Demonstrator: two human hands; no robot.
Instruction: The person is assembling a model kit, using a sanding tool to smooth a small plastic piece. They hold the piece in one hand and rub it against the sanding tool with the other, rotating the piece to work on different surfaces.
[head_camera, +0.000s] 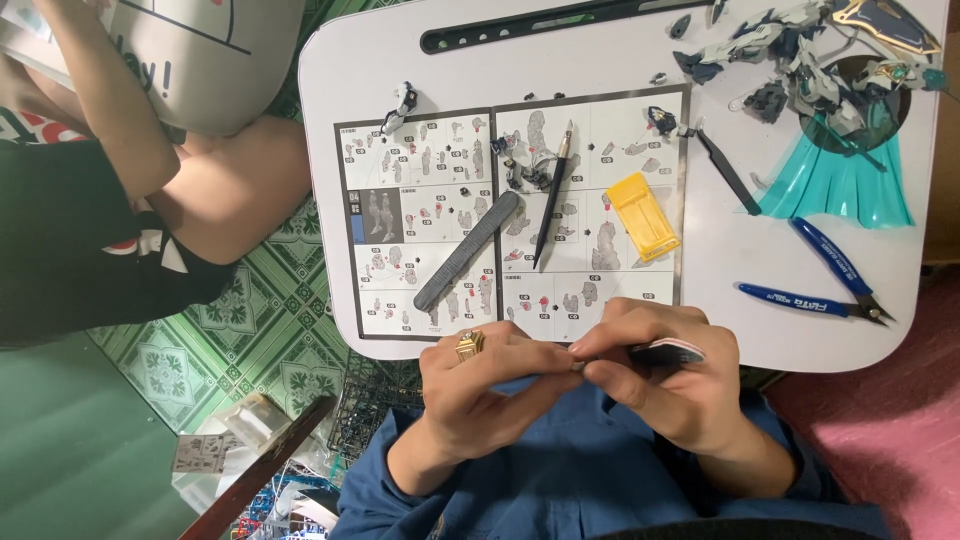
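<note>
— Where the blue sleeves meet at the near edge, what are the hands doing?

— The left hand, with a gold ring on it, and the right hand are pressed close together, fingertips meeting. Between them they pinch a small dark part, too tiny to make out. The right hand also grips a flat sanding stick with a dark face and a pink edge, which lies against that part.

— And where does that sit relative to the surface?

— Just over the near rim of the white surface, right below the open instruction sheet.

— What lies on the sheet?

— A grey file set diagonally, a dark hobby knife beside it, and a yellow plastic case; I cannot tell whether anything is inside. Small grey model pieces cluster near the knife's tip.

— Anything to the right?

— Blue-handled nippers, well apart from the hands, and black tweezers beyond them.

— Farther still?

— A white and blue model figure on a teal fan-shaped base at the far corner, and a long black slotted bar along the far edge. Another person sits on the green patterned floor to the left.
</note>
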